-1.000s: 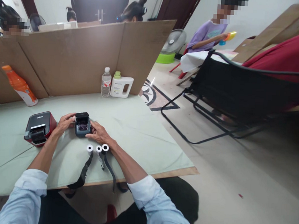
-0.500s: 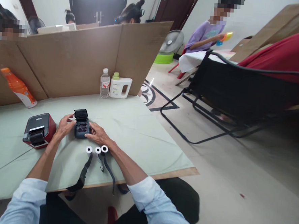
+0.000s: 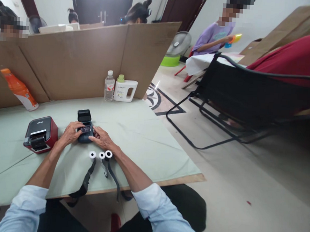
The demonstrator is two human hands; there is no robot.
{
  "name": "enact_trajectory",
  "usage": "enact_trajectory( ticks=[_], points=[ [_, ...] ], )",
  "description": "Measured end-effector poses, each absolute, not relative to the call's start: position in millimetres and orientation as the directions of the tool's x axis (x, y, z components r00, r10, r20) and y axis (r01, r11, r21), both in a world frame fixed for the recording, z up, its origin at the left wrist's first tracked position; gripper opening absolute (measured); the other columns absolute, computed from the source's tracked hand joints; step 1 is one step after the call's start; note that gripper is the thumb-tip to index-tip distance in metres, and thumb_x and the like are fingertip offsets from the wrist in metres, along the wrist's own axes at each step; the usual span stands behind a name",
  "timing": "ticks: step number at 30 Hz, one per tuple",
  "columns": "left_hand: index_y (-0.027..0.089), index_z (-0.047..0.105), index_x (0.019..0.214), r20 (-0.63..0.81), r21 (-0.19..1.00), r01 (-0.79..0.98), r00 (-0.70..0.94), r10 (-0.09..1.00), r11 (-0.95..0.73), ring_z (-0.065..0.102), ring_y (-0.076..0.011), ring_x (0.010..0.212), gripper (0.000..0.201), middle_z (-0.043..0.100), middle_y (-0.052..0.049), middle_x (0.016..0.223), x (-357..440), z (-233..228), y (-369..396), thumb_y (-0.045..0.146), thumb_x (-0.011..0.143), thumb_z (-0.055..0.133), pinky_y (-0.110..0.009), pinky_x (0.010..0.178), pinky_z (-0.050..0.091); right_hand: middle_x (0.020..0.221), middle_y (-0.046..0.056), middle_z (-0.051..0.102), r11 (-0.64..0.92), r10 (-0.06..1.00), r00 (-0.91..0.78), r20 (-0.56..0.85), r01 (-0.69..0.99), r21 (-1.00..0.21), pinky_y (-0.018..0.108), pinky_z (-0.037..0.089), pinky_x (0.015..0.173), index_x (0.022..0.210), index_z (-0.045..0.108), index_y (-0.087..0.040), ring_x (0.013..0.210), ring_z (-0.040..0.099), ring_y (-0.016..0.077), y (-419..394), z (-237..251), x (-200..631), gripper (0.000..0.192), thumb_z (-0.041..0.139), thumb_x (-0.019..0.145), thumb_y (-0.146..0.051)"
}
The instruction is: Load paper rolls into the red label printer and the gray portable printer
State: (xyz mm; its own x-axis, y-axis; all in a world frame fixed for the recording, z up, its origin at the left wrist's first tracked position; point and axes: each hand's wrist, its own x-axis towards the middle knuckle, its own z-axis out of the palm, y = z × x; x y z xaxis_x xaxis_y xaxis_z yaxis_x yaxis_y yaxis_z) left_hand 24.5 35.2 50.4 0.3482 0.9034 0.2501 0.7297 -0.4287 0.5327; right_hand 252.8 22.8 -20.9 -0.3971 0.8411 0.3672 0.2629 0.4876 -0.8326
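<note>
A small black portable printer [image 3: 85,137] lies on the table in front of me, its lid [image 3: 84,115] raised at the back and its inner compartment showing. My right hand [image 3: 101,137] holds the printer's right side, thumb on the near edge. Bent over the left edge are the fingers of my left hand [image 3: 71,133], closed on the printer beside the compartment; their tips are partly hidden. Between my forearms stand several small white-ended rolls, one of them a left roll [image 3: 92,155] with a dark strip [image 3: 86,178] trailing over the table's front edge.
Left of my hands stands a red and black printer [image 3: 40,134]. An orange bottle [image 3: 20,90], a clear water bottle [image 3: 109,86] and a white jug [image 3: 125,90] stand by the cardboard partition [image 3: 76,62]. People sit beyond it; a black folding chair [image 3: 240,93] is at right.
My left hand has moved right and inward, from beside the printer's open lid onto its left edge. The lid appears tilted further back. My right hand stays on the printer.
</note>
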Motion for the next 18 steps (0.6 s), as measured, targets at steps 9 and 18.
enact_trajectory(
  ticks=[9,18],
  points=[
    [0.021,0.082,0.09,0.255,0.498,0.787,0.269,0.929,-0.365,0.066,-0.0293,0.102,0.04,0.079,-0.01,0.1,37.0,54.1,54.4,0.013,0.065,0.053,-0.042,0.104,0.048,0.097,0.001,0.057,0.45,0.858,-0.377,0.349,0.223,-0.865,0.032,0.051,0.079,0.138,0.061,-0.022,0.079,0.053,0.0154,24.5,-22.0,252.6,0.052,0.07,0.092,-0.042],
    [0.019,0.071,0.091,0.262,0.64,0.694,0.208,0.943,-0.331,0.058,-0.0193,0.072,0.026,0.067,-0.002,0.077,46.4,85.2,45.5,0.021,0.078,0.049,-0.029,0.071,0.047,0.1,0.002,0.06,0.418,0.875,-0.329,0.356,0.137,-0.898,0.033,0.052,0.08,0.139,0.062,-0.021,0.077,0.055,0.014,25.9,-23.6,252.4,0.053,0.07,0.091,-0.041]
  ],
)
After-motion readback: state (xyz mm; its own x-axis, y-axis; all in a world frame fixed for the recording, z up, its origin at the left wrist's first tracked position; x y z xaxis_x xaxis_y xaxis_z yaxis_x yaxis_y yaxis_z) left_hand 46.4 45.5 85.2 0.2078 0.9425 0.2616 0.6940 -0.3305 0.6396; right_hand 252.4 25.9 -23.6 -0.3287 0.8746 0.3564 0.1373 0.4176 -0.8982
